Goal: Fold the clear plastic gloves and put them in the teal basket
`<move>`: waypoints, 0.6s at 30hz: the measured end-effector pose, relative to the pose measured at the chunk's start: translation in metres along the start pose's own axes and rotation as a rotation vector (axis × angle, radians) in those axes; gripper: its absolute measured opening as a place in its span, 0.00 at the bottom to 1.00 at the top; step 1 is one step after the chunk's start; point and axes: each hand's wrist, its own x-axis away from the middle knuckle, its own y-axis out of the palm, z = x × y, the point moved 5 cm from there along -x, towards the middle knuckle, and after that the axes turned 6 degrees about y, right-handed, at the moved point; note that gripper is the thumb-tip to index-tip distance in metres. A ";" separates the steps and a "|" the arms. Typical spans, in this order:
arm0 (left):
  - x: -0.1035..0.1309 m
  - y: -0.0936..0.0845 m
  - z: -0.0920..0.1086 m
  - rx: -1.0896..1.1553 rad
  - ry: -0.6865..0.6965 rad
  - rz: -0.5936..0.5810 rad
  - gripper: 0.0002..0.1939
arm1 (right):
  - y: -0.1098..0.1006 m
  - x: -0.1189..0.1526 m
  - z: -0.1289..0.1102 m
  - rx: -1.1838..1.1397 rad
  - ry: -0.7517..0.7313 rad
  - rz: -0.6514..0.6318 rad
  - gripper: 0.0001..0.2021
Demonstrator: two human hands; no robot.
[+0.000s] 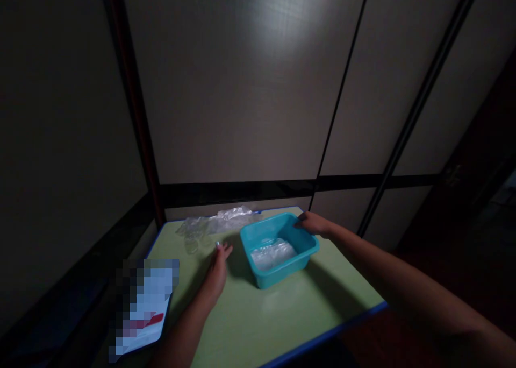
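Observation:
A turquoise plastic basin [278,277] rests on the table, with crumpled clear plastic [274,254] lying on its bottom. My right hand [312,224] is closed on the basin's far right rim, the fingers reaching over to the inside. To the left of the basin, my left hand [219,268] is open just above the table, fingers apart and touching nothing I can see. A small shiny spot shows at one of its fingertips; what it is I cannot make out. Just beyond that hand stand clear, round, cup-like pieces [191,244].
A crumpled clear plastic bag [229,220] lies along the far edge of the green table [258,325], which has a blue border. A lit, partly pixelated screen [151,303] is at the left edge. Tall cupboard panels [242,115] rise right behind the table.

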 end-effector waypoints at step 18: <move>0.000 -0.002 -0.015 0.012 -0.127 0.118 0.36 | -0.099 -0.097 0.081 -0.083 0.276 0.288 0.10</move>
